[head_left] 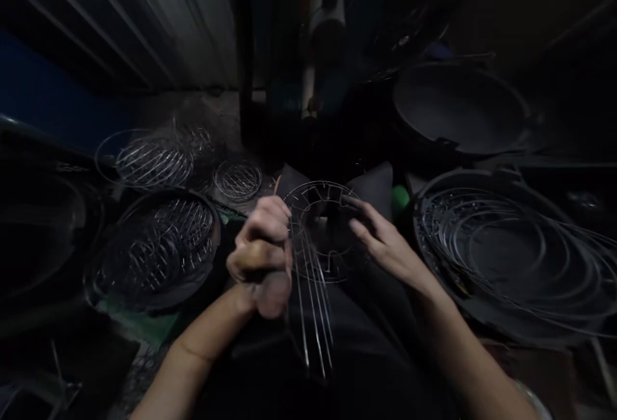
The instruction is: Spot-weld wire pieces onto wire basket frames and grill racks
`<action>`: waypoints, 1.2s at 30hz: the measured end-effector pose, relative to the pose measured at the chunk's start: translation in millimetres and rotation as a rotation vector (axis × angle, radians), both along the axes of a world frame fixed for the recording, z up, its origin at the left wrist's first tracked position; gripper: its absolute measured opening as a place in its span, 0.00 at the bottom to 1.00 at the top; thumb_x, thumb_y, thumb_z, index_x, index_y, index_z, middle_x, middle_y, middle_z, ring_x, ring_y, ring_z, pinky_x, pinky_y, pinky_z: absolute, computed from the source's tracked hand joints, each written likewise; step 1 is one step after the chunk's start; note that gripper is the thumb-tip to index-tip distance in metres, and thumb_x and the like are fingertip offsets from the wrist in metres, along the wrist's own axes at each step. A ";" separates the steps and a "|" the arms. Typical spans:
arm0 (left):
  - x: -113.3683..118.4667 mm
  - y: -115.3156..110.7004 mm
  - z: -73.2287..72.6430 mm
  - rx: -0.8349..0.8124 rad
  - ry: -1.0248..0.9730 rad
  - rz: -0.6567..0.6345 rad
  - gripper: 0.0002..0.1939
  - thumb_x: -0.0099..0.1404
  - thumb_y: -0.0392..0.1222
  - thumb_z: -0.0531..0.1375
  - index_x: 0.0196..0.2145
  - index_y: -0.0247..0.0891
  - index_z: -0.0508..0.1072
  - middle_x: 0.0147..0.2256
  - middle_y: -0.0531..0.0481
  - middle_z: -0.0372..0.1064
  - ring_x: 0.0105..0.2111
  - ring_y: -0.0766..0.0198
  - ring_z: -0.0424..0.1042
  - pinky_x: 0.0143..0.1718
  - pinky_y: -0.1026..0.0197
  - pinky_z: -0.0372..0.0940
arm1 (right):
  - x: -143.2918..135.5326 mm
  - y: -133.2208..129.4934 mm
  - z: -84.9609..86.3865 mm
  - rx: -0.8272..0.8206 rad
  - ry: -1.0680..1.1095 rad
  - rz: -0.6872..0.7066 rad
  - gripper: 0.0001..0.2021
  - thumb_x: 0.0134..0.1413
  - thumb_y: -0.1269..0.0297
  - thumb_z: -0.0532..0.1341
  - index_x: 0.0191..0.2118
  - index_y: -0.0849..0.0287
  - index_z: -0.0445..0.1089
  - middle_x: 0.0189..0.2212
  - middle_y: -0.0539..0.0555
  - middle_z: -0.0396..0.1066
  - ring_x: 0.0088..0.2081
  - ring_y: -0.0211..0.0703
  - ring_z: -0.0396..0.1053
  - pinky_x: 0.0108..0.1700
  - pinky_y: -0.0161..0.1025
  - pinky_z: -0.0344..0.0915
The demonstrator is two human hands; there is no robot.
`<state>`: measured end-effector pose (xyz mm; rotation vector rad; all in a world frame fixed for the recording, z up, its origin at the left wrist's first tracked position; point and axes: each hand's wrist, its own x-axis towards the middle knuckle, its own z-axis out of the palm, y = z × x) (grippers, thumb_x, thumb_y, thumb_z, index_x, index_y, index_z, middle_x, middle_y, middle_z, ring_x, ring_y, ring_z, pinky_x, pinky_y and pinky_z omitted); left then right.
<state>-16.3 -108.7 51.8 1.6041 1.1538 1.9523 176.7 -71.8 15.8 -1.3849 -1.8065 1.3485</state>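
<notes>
My left hand [263,256] is closed in a fist around several thin straight metal wire rods [315,317], whose lower ends stick out downward toward me. Just beyond, a round wire frame [328,277] of two rings joined by short bent wires lies over my dark-clothed lap. My right hand [380,240] reaches to the frame's right side. Its fingers are stretched out at the rings, with the thumb apart from them. Blur hides whether the fingertips touch the wire.
A dark pan on the left holds wire grates [159,253]; more grates [154,163] lie on the floor behind it. Right of me, a wide pan holds wire hoops [506,253]. Behind that stands another large pan [460,108]. A vertical pole [311,85] rises ahead.
</notes>
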 end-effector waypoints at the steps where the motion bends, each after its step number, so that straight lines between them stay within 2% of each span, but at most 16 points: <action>1: 1.3 7.4 10.9 0.150 -0.082 0.023 0.22 0.62 0.54 0.51 0.18 0.37 0.51 0.20 0.55 0.41 0.21 0.67 0.51 0.32 0.58 0.58 | -8.3 -2.9 -0.3 -0.024 0.042 0.022 0.25 0.58 0.49 0.55 0.58 0.52 0.59 0.54 0.56 0.65 0.56 0.49 0.62 0.57 0.51 0.58; 3: 3.1 19.4 29.0 0.350 -0.170 0.043 0.17 0.62 0.47 0.52 0.20 0.38 0.52 0.22 0.55 0.42 0.23 0.67 0.52 0.33 0.59 0.59 | -24.8 -11.2 0.9 -0.133 0.192 0.045 0.27 0.59 0.47 0.53 0.60 0.53 0.56 0.51 0.57 0.68 0.50 0.47 0.67 0.51 0.49 0.64; 5: 3.4 25.5 38.2 0.353 -0.153 0.033 0.16 0.62 0.48 0.54 0.21 0.39 0.55 0.24 0.55 0.45 0.25 0.68 0.55 0.37 0.59 0.60 | -35.9 -18.7 4.2 -0.261 0.349 -0.020 0.27 0.59 0.46 0.51 0.60 0.54 0.57 0.42 0.56 0.72 0.35 0.42 0.72 0.37 0.42 0.70; 7: 2.0 25.7 35.9 0.298 -0.169 0.072 0.15 0.61 0.51 0.56 0.23 0.41 0.60 0.28 0.54 0.51 0.31 0.66 0.61 0.44 0.57 0.61 | -36.0 -20.6 7.7 -0.275 0.395 -0.196 0.24 0.58 0.47 0.54 0.56 0.55 0.62 0.32 0.52 0.72 0.22 0.36 0.67 0.25 0.35 0.66; 9: -2.2 22.5 22.6 0.099 -0.174 0.060 0.11 0.60 0.54 0.56 0.31 0.45 0.67 0.37 0.53 0.59 0.41 0.63 0.64 0.49 0.55 0.61 | -24.2 -15.1 8.9 -0.120 0.308 -0.382 0.19 0.55 0.51 0.58 0.48 0.56 0.69 0.30 0.51 0.71 0.24 0.36 0.67 0.26 0.34 0.66; 11: -9.9 19.1 2.0 -0.249 -0.146 -0.076 0.16 0.62 0.53 0.55 0.46 0.46 0.67 0.43 0.50 0.62 0.42 0.63 0.66 0.44 0.57 0.64 | -5.3 -4.9 5.3 0.080 0.169 -0.486 0.14 0.54 0.55 0.59 0.42 0.57 0.72 0.34 0.53 0.73 0.34 0.41 0.70 0.36 0.38 0.68; 13: -19.9 18.8 -19.5 -0.592 -0.051 -0.247 0.23 0.65 0.49 0.54 0.56 0.42 0.60 0.36 0.50 0.67 0.30 0.68 0.68 0.35 0.62 0.66 | 12.4 6.1 -3.9 0.216 0.009 -0.514 0.13 0.54 0.56 0.58 0.41 0.57 0.73 0.39 0.55 0.73 0.41 0.45 0.69 0.44 0.42 0.66; 14: -24.8 20.4 -28.5 -0.723 0.022 -0.293 0.25 0.65 0.48 0.54 0.58 0.40 0.58 0.31 0.52 0.68 0.26 0.69 0.67 0.32 0.63 0.66 | 18.6 10.9 -10.0 0.256 -0.073 -0.513 0.14 0.55 0.57 0.57 0.41 0.57 0.73 0.39 0.55 0.73 0.42 0.46 0.69 0.45 0.43 0.65; 16: -32.6 27.2 -41.1 -0.854 0.210 -0.289 0.23 0.65 0.47 0.54 0.56 0.39 0.63 0.29 0.53 0.70 0.26 0.68 0.69 0.35 0.63 0.67 | 24.0 18.1 -23.5 0.313 -0.217 -0.492 0.15 0.55 0.57 0.55 0.41 0.57 0.74 0.38 0.56 0.72 0.40 0.47 0.69 0.44 0.44 0.65; 19: -37.0 42.2 -49.4 -0.835 0.430 -0.208 0.17 0.66 0.45 0.53 0.50 0.40 0.71 0.42 0.50 0.74 0.42 0.61 0.72 0.49 0.59 0.64 | 19.4 22.7 -40.9 0.362 -0.343 -0.445 0.16 0.55 0.59 0.53 0.42 0.58 0.74 0.35 0.57 0.69 0.35 0.46 0.69 0.42 0.43 0.66; 21: -36.4 50.9 -53.1 -0.802 0.555 -0.185 0.16 0.67 0.42 0.52 0.48 0.39 0.72 0.45 0.49 0.73 0.46 0.60 0.71 0.51 0.60 0.63 | 14.6 22.4 -47.9 0.383 -0.408 -0.422 0.16 0.56 0.60 0.51 0.43 0.58 0.73 0.34 0.57 0.68 0.34 0.46 0.68 0.40 0.43 0.65; 25: -34.7 58.1 -63.4 -0.774 0.833 -0.157 0.17 0.67 0.38 0.52 0.52 0.39 0.69 0.37 0.48 0.72 0.38 0.62 0.73 0.42 0.62 0.66 | 11.3 17.3 -53.8 0.406 -0.531 -0.410 0.16 0.56 0.61 0.50 0.43 0.58 0.72 0.34 0.58 0.66 0.34 0.48 0.66 0.37 0.43 0.64; 29: -36.5 56.8 -71.4 -0.765 0.974 -0.134 0.17 0.67 0.37 0.52 0.52 0.40 0.69 0.33 0.49 0.68 0.32 0.65 0.70 0.35 0.64 0.65 | 12.7 12.8 -58.1 0.380 -0.530 -0.408 0.15 0.56 0.61 0.51 0.41 0.57 0.72 0.33 0.57 0.65 0.33 0.48 0.65 0.36 0.43 0.64; 32: -38.3 54.9 -74.4 -0.747 1.032 -0.141 0.17 0.67 0.37 0.52 0.53 0.40 0.68 0.31 0.50 0.66 0.31 0.66 0.69 0.34 0.66 0.64 | 15.2 11.8 -61.0 0.358 -0.503 -0.395 0.15 0.56 0.61 0.51 0.42 0.56 0.72 0.33 0.56 0.65 0.33 0.47 0.66 0.37 0.43 0.65; 36: -40.0 52.7 -77.5 -0.724 1.076 -0.133 0.17 0.67 0.37 0.52 0.53 0.38 0.68 0.34 0.48 0.66 0.34 0.64 0.69 0.36 0.64 0.65 | 23.1 9.8 -60.7 0.295 -0.443 -0.360 0.17 0.56 0.58 0.51 0.46 0.54 0.72 0.33 0.55 0.65 0.34 0.46 0.67 0.39 0.43 0.65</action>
